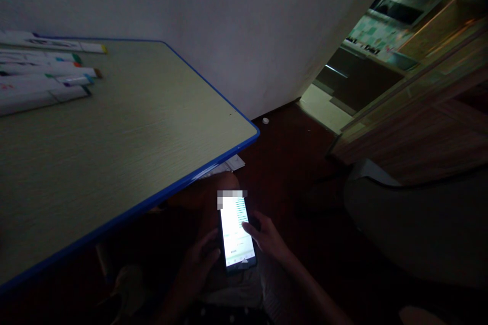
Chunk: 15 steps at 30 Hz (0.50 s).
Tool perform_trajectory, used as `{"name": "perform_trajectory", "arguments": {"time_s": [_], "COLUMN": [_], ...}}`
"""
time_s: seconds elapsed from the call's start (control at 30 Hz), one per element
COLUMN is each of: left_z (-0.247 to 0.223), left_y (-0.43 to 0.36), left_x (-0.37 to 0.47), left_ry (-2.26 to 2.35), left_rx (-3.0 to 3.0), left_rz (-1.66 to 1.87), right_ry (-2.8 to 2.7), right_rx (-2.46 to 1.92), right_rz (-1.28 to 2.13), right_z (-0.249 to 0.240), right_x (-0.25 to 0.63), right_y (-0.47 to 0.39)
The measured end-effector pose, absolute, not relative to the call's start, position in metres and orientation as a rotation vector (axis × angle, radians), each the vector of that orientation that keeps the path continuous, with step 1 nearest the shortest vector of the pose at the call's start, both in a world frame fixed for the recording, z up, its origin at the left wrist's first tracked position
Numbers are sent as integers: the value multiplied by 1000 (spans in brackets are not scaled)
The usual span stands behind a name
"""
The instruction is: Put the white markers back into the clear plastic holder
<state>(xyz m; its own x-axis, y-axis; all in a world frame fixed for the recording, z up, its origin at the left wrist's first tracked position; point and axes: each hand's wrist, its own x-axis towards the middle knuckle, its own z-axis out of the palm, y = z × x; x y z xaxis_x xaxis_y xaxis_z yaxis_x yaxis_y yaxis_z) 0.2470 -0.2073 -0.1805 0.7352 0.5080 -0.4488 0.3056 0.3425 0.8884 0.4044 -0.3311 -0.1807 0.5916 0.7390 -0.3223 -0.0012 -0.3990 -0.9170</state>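
Dark floor; lit phone between left hand and right hand.

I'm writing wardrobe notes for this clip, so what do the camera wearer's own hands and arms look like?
The right hand is ungloved, with no ring or watch visible, and its forearm shows no sleeve. The left hand also looks ungloved; its forearm is too dark to judge for a sleeve or wristwear.
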Motion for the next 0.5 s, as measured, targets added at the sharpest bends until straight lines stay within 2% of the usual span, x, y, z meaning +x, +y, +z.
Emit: {"name": "perform_trajectory", "arguments": {"time_s": [0.23, 0.5], "left_z": [-183, -187], "left_y": [-209, -209], "left_x": [247, 246], "left_ry": [806, 798], "left_rx": [1246, 1261], "left_rz": [152, 156], "right_ry": [-645, -641], "right_rx": [-1857, -1790], "right_rz": [855, 965], "right_z": [-186, -179], "right_x": [407, 407], "right_y": [-330, -338]}}
